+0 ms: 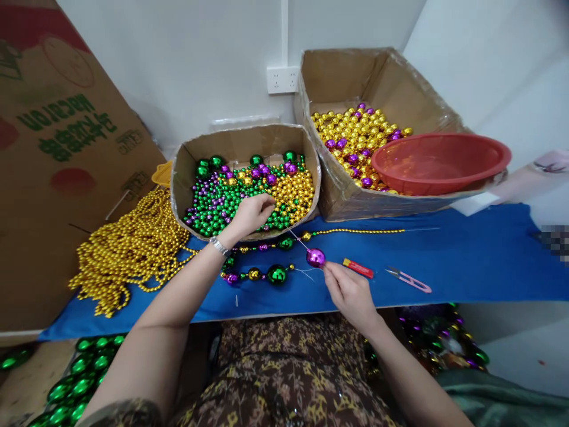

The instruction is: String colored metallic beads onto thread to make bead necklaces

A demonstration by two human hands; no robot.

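My left hand (251, 213) reaches into a small cardboard box (178, 172) of green, purple and gold beads, its fingers pinched together among the small beads; what they pinch is too small to make out. My right hand (349, 290) hovers over the blue table cover (466, 261), fingers closed at a large purple bead (315, 257) that sits on a thin needle or wire slanting up toward the box. A partly strung strand with a large green bead (277, 274) and gold and purple beads lies just left of it.
A pile of gold bead strands (133, 249) lies at the left. A bigger box (342, 196) of gold and purple beads holds a red plastic basin (440, 161). A red lighter (358, 268) and pink thread snips (409, 280) lie at the right. Green beads lie below the table, left.
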